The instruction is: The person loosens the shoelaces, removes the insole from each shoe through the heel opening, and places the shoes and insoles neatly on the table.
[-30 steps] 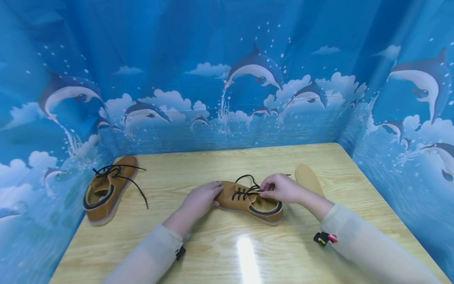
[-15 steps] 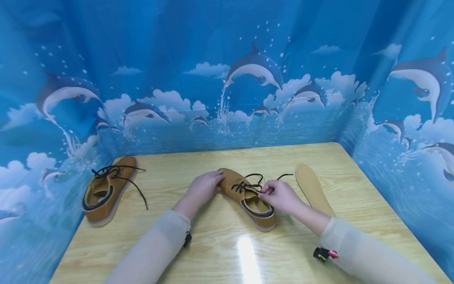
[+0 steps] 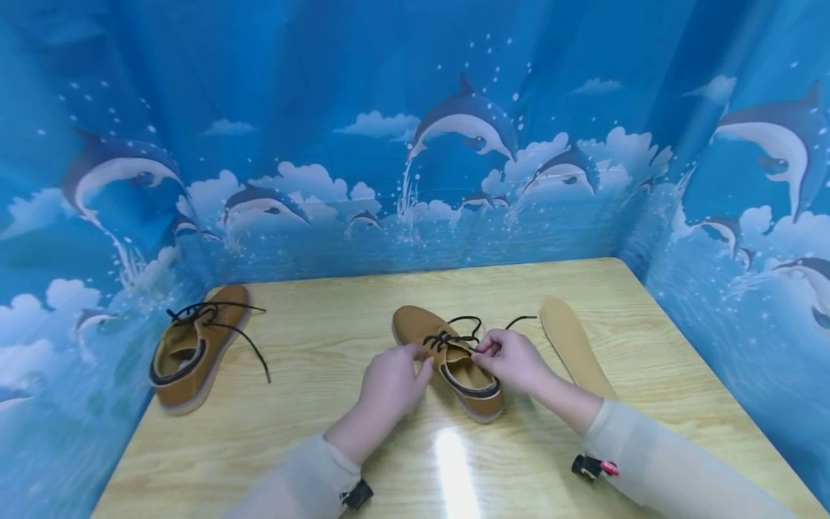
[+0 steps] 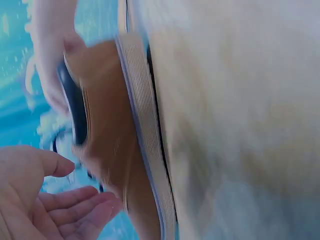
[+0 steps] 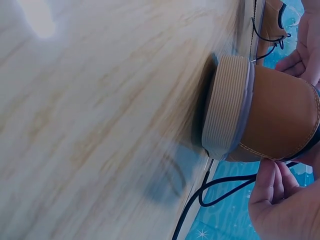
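Note:
A brown lace-up shoe (image 3: 418,328) sits in the middle of the table, toe pointing to the far left and heel towards me. My right hand (image 3: 509,358) is beside its opening, with thumb and fingertips pinching the black shoelace (image 3: 465,319). One loose lace end sticks out beyond that hand. At the shoe's near left side is my left hand (image 3: 393,382). In the left wrist view, its thumb and fingers stand apart near the shoe's brown upper (image 4: 107,110), holding nothing. The right wrist view shows the heel (image 5: 280,110) and a trailing lace (image 5: 220,181).
A second brown shoe (image 3: 194,367) with loose black laces lies at the table's left edge. To the right, a tan insole (image 3: 573,342) lies flat, partly behind the right forearm. A blue dolphin-print curtain (image 3: 311,94) encloses the wooden table (image 3: 311,317).
The shoe has turned, its toe going farther away and its heel coming nearer me. My left hand has let go of the toe and moved back along the shoe's side. The right hand keeps its pinch.

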Motion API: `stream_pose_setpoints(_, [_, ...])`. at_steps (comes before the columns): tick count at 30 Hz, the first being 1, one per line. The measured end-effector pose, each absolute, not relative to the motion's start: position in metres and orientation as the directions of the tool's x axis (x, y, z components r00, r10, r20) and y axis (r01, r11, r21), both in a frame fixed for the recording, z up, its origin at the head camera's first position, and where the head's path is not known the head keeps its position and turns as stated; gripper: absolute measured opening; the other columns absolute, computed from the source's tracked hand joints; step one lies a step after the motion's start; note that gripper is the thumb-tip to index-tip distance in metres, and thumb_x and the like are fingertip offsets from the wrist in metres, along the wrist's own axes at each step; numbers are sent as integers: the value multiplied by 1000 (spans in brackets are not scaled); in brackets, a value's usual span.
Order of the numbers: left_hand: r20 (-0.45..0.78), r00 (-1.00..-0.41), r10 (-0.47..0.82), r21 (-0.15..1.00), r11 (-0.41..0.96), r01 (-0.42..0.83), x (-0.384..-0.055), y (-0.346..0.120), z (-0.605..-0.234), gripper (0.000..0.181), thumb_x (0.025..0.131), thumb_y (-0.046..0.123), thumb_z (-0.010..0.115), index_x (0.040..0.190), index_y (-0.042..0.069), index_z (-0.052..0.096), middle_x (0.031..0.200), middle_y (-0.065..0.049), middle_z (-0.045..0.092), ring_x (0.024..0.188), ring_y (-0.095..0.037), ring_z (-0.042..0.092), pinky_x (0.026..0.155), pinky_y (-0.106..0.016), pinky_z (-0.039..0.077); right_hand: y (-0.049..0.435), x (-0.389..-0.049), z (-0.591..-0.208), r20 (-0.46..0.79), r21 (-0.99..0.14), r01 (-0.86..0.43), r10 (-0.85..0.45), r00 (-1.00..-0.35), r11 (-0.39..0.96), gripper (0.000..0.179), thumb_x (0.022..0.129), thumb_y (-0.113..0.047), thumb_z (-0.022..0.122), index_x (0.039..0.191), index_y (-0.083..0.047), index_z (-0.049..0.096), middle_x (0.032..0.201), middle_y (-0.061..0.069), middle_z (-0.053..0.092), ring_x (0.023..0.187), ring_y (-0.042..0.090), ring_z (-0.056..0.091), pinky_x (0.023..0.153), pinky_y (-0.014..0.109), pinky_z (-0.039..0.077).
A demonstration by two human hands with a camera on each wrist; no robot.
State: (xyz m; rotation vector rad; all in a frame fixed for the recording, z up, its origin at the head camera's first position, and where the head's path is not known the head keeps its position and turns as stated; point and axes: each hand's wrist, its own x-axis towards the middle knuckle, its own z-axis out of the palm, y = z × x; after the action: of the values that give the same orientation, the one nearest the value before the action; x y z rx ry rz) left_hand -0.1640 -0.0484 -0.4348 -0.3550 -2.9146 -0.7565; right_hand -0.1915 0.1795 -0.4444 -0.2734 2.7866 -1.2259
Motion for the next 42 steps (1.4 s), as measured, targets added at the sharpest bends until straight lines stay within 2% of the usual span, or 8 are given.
stream_pose_setpoints(5, [179, -965, 190, 440, 862, 251, -151, -36, -436, 40, 96, 42, 63, 110, 7, 74, 87, -7, 75, 69, -21, 68, 59, -32, 57, 175, -187, -445, 8, -753, -129, -187, -982, 646, 9, 86, -11, 76, 87, -8, 69, 76, -1, 64, 69, 13, 60, 64, 27, 55])
stream_pose_setpoints(10, [196, -961, 193, 407, 876, 259, -150, -34, -436, 40, 95, 42, 66, 108, 5, 74, 79, -7, 72, 62, -19, 64, 54, -30, 54, 169, -182, -446, 3, -762, -108, -163, -987, 639, 9, 85, -12, 77, 86, -9, 69, 76, -1, 65, 69, 13, 60, 64, 26, 56])
stream_pose_setpoints(20, [183, -967, 176, 429, 871, 240, -151, -34, -436, 40, 93, 34, 70, 114, 1, 73, 94, -14, 75, 64, -20, 66, 60, -32, 59, 163, -176, -450, 15, -786, -96, -137, -990, 611, 12, 83, -13, 79, 85, -8, 68, 75, -2, 65, 68, 12, 61, 62, 24, 56])
stream_pose_setpoints(25, [157, -975, 158, 498, 840, 216, -152, -34, -437, 38, 92, 26, 69, 117, -2, 71, 94, -17, 75, 51, -11, 54, 47, -23, 49, 157, -172, -453, 14, -806, -89, -132, -991, 585, 13, 83, -14, 81, 82, -9, 68, 74, -3, 66, 68, 12, 62, 62, 23, 56])
stream_pose_setpoints(28, [148, -976, 159, 532, 819, 214, -152, -34, -438, 39, 92, 24, 68, 119, -4, 69, 91, -18, 74, 44, -9, 47, 40, -22, 43, 154, -169, -455, 20, -819, -87, -124, -992, 568, 14, 82, -14, 82, 81, -10, 69, 73, -3, 66, 67, 12, 62, 61, 23, 57])
stream_pose_setpoints(33, [132, -976, 172, 567, 794, 217, -155, -38, -439, 39, 93, 22, 68, 122, -4, 68, 91, -17, 74, 40, -7, 44, 37, -20, 42, 150, -165, -458, 34, -846, -88, -111, -993, 526, 15, 81, -12, 83, 80, -9, 68, 72, -3, 66, 66, 13, 62, 60, 24, 57])
stream_pose_setpoints(42, [122, -979, 161, 640, 742, 202, -158, -39, -439, 36, 92, 17, 65, 121, -5, 68, 106, -22, 73, 41, -7, 47, 39, -21, 44, 146, -166, -460, 119, -831, -154, -100, -988, 535, 16, 79, -9, 82, 86, -10, 67, 77, -3, 62, 69, 12, 58, 63, 23, 55])
